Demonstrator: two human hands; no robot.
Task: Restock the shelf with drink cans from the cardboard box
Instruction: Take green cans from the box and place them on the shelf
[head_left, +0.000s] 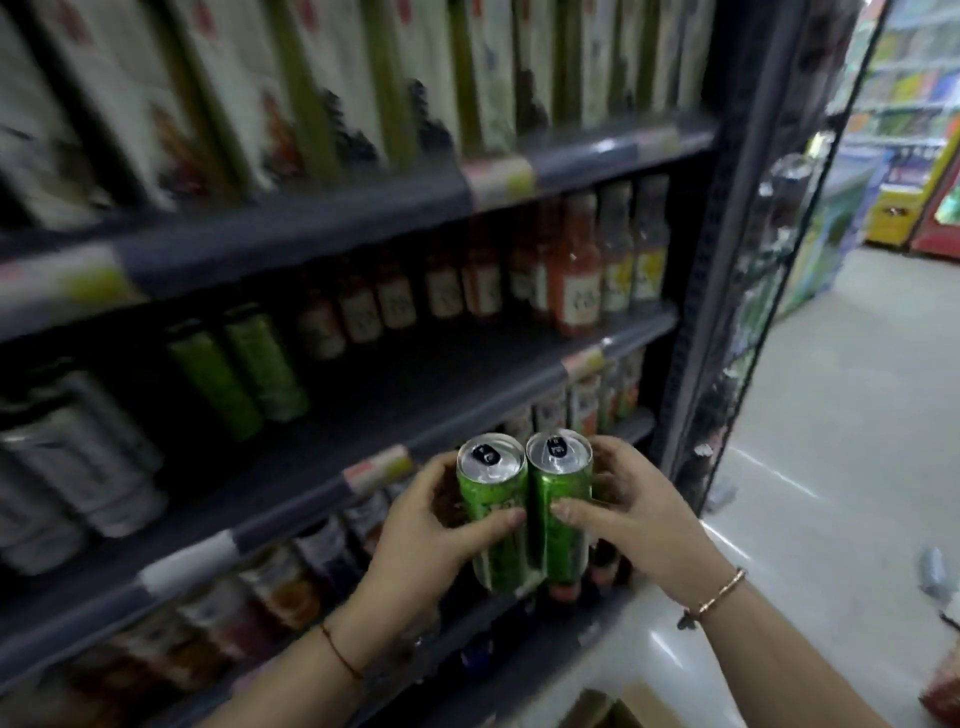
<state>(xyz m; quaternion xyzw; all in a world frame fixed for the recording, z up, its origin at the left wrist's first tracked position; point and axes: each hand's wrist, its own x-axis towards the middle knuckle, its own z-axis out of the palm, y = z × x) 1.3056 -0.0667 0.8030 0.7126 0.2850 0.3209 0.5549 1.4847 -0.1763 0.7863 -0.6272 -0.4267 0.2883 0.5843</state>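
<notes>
Two tall green drink cans stand upright side by side in front of the dark shelf unit. My left hand grips the left green can. My right hand grips the right green can. The two cans touch each other, silver tops up. Both are held in the air in front of the edge of a middle shelf. On that shelf, two matching green cans stand at the back left. A corner of the cardboard box shows at the bottom edge.
Grey cans fill the shelf's far left; bottles line its back right. Tall cartons stand on the shelf above, more bottles below. A bare stretch of shelf lies between. A pale aisle floor opens to the right.
</notes>
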